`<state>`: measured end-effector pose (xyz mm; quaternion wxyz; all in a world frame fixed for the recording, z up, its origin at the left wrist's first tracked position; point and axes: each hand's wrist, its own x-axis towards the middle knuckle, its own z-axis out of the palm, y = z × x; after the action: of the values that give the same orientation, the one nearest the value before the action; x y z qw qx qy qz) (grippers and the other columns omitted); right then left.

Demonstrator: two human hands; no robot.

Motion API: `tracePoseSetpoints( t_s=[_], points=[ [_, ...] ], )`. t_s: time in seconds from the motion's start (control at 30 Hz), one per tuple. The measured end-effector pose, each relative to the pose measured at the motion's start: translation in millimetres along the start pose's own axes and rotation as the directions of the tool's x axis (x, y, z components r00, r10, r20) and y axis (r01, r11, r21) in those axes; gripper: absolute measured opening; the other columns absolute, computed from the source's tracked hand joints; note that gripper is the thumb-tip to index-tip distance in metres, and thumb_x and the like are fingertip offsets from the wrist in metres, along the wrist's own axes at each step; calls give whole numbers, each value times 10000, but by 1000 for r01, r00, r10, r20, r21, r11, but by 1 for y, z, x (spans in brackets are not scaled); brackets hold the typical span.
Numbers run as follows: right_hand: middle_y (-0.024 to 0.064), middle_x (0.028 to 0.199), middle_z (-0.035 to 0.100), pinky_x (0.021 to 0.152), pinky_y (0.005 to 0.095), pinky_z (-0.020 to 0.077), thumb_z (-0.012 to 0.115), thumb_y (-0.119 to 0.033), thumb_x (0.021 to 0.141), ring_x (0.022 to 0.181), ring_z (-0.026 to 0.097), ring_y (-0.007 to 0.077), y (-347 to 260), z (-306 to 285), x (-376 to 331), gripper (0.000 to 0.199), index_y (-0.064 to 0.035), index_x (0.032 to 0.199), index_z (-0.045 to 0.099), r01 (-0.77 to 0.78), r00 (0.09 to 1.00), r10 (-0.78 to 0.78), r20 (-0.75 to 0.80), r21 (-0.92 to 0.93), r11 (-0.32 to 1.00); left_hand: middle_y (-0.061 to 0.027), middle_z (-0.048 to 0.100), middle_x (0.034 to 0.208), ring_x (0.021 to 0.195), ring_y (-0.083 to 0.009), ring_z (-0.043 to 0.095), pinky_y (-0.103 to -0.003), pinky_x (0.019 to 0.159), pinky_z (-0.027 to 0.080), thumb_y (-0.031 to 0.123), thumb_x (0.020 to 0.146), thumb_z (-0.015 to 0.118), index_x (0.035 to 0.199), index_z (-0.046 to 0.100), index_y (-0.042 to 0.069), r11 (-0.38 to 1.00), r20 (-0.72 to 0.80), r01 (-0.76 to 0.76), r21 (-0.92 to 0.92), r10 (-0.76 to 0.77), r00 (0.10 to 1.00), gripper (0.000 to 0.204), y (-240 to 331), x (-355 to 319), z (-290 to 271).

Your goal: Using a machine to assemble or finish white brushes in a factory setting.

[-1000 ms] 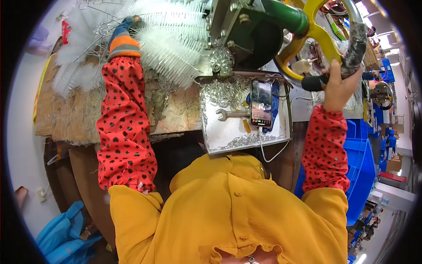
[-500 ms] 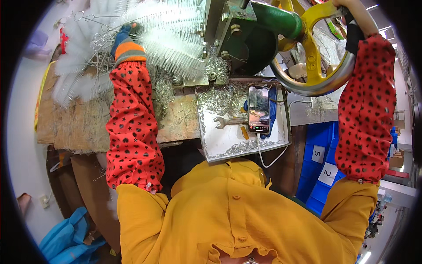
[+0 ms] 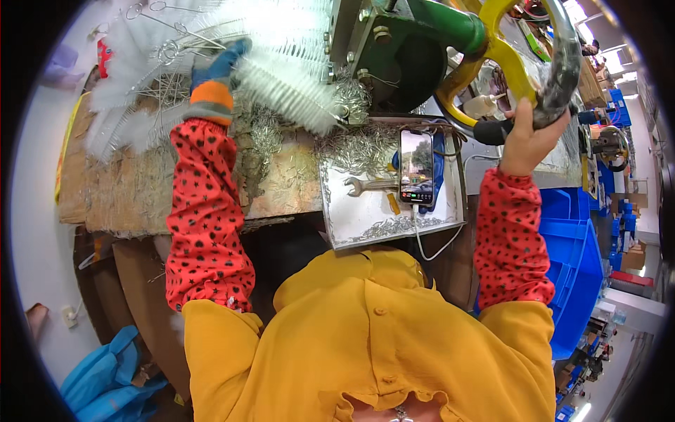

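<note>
While right hand [image 3: 526, 133] grips handwheel [image 3: 555, 63] and gloved left hand [image 3: 214, 70] clasps white bristle brush [image 3: 281, 77], risk: glove snagging near green machine [image 3: 415, 49] as wheel turns.

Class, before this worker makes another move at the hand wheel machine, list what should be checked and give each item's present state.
1. Right hand has a full grip on the hand wheel rim: ok.
2. Left hand, gloved, is on the white bristle brush: ok.
3. Left fingers kept away from the machine's moving parts: cannot tell, bristles hide them.
4. Tray free of loose items: not ok; a wrench and a phone lie in it.
5. Phone cable secured: not ok, it hangs over the tray edge.
</note>
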<state>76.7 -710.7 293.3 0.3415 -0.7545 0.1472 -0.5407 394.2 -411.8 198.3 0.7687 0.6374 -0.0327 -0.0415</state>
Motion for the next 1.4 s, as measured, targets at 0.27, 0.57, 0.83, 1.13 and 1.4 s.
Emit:
tracePoseSetpoints(
  t_s=[0.27,0.57,0.83,1.13,1.4],
  points=[
    [86,768,558,500,257,437,570,-163,758,547,540,125,-68,0,90,291,22,969,490,9,954,123,274,-435,900,-33,614,841,673,-123,558,-254,580,458,117,678,722,975,597,15,954,-138,-272,125,288,948,338,-40,15,-4],
    [22,638,533,464,217,410,535,-200,737,504,508,97,-13,18,251,198,-35,830,591,5,707,391,590,-556,831,-52,614,815,638,-135,558,-262,571,460,93,668,721,968,589,-3,955,-157,-243,171,269,950,342,-40,17,-4],
    [55,705,519,573,286,437,592,-233,757,608,518,133,-81,18,81,337,11,976,510,-155,983,184,21,-455,877,-149,569,949,828,-212,528,-312,760,418,297,559,794,1041,497,-50,951,-143,-196,239,234,962,665,-41,18,-6],
    [77,802,531,508,242,445,583,-85,770,572,532,118,-16,-5,32,380,36,1077,395,-70,997,75,37,-126,990,-133,587,963,876,-207,553,-299,795,416,280,648,753,1067,484,-29,957,42,-256,140,252,967,586,-11,-11,-8],
    [90,733,553,467,275,437,545,-181,744,484,517,144,-70,7,102,294,25,948,493,94,963,27,269,-429,898,-66,626,774,668,-131,588,-222,634,465,51,711,689,872,589,-23,933,-251,-352,71,358,899,203,-16,19,-17]
  ],
)
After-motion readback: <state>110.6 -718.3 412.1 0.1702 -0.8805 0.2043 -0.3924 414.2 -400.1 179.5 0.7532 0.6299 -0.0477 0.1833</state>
